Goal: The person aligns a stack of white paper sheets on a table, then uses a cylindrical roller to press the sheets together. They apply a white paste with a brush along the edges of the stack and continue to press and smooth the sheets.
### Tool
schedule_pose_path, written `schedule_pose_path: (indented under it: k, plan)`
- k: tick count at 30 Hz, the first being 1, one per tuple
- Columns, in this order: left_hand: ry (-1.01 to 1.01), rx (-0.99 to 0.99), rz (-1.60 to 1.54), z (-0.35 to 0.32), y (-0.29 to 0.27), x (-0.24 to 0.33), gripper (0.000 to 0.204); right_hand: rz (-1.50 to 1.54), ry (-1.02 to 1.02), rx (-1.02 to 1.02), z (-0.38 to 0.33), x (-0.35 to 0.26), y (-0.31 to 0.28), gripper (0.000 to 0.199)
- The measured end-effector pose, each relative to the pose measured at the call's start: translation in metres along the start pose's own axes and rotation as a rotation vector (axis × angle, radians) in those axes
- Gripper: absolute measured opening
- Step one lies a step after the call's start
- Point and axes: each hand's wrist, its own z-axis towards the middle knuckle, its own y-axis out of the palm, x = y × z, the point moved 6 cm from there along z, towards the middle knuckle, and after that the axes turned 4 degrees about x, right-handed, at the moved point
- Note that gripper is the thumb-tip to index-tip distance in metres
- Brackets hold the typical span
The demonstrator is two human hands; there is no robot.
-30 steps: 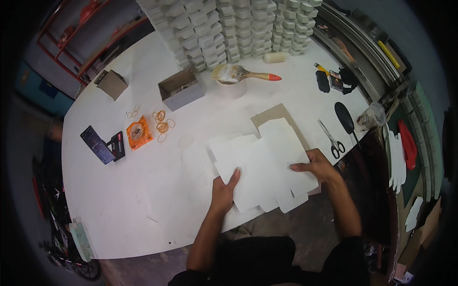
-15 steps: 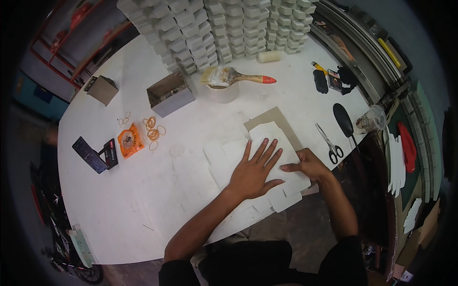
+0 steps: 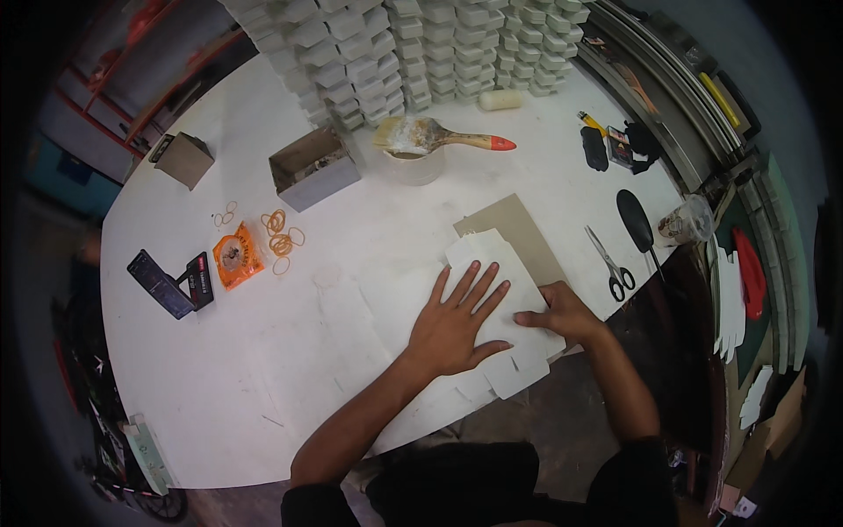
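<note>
My left hand (image 3: 450, 332) lies flat with spread fingers on a pile of white die-cut card sheets (image 3: 522, 342) at the table's near edge. At the right side of this pile my right hand (image 3: 566, 314) is closed, its thumb on top of the card and its other fingers tucked under the edge. A grey-brown board (image 3: 514, 230) lies under the pile and shows beyond its far right side. How many sheets the right hand grips is hidden.
Scissors (image 3: 615, 274) and a black-handled tool (image 3: 632, 218) lie right of the board, near a plastic cup (image 3: 689, 220). A brush (image 3: 448, 139) rests across a white tub (image 3: 417, 169). Beyond are a grey box (image 3: 314, 180), rubber bands (image 3: 281, 239) and tall stacks of folded white boxes (image 3: 439, 53).
My left hand and the upper white card have shifted slightly left and toward me, baring more of the grey-brown board. My right hand keeps its hold on the edge.
</note>
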Motion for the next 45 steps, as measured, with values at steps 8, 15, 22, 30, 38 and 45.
schedule_pose_path:
  k: [8,15,22,30,38,45]
  plan:
    - [0.017,0.030,-0.011,-0.006,-0.001,0.000,0.089,-0.323,-0.199,0.200,-0.016,-0.027,0.007,0.058]
    - [0.004,-0.001,-0.004,-0.014,-0.003,-0.004,0.088,-0.060,0.021,0.022,-0.003,-0.007,0.001,0.059]
    - [-0.007,-0.049,0.012,-0.027,-0.006,-0.011,0.087,-0.524,-0.255,0.247,-0.022,-0.050,0.020,0.054]
    - [0.005,-0.055,-0.003,-0.028,-0.009,-0.013,0.088,-0.548,-0.069,0.183,-0.011,-0.041,0.014,0.047]
    - [0.017,-0.081,0.048,-0.032,-0.008,-0.016,0.089,-0.249,-0.045,0.158,-0.004,-0.013,0.005,0.049]
    - [-0.005,-0.051,0.064,-0.041,-0.009,-0.020,0.087,-0.428,-0.046,0.086,-0.006,-0.023,0.006,0.054]
